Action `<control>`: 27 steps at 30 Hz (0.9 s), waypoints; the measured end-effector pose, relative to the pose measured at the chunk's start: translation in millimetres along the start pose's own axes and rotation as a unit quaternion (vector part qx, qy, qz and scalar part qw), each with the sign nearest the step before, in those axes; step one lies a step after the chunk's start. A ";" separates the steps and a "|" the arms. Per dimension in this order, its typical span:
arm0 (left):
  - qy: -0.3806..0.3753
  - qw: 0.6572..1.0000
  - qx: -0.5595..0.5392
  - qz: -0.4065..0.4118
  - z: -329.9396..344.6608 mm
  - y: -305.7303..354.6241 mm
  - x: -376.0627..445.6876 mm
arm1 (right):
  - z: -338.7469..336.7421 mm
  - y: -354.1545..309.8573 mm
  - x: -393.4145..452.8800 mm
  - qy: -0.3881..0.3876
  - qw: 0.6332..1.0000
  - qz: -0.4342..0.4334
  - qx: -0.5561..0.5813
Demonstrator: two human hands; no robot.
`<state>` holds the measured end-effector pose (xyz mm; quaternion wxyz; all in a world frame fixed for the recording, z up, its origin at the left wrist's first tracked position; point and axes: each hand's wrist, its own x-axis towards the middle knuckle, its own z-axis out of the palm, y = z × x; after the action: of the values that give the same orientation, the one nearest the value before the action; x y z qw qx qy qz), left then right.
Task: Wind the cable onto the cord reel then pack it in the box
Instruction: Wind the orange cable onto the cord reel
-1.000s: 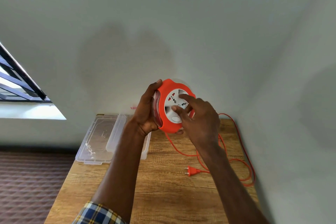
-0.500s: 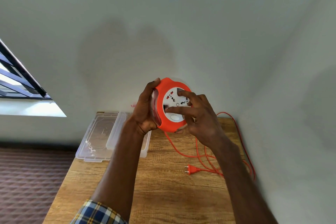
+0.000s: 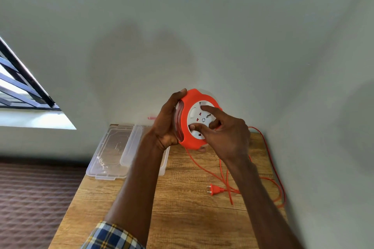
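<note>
The left hand (image 3: 166, 127) grips the orange cord reel (image 3: 197, 121) by its rim, held up above the desk (image 3: 182, 208); right hand (image 3: 224, 133) fingertips press its white socket face. Turn steadily, letting the slack cable (image 3: 226, 178) and plug (image 3: 215, 189) feed freely. The clear box (image 3: 113, 153) waits left.

My left hand (image 3: 167, 125) covers the reel's (image 3: 189, 139) left rim, so I can't see how much cable (image 3: 204, 170) is wound inside; my right hand (image 3: 226, 137) hides part of the white socket face; my left forearm crosses the box (image 3: 129, 147), hiding its right side; the bench (image 3: 182, 218) and both arms run off the bottom edge.
</note>
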<state>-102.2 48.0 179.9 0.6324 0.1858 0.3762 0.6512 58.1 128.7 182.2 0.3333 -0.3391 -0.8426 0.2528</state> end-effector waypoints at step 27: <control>-0.028 0.999 -0.013 -0.018 3.3 -0.5 -1.3 | 0.1 27.9 9.5 -0.080 0.987 -0.139 -0.015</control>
<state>-99.3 47.6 182.0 0.6565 0.1887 0.3535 0.6391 64.1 153.6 167.6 0.2920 -0.2025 -0.9091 0.2175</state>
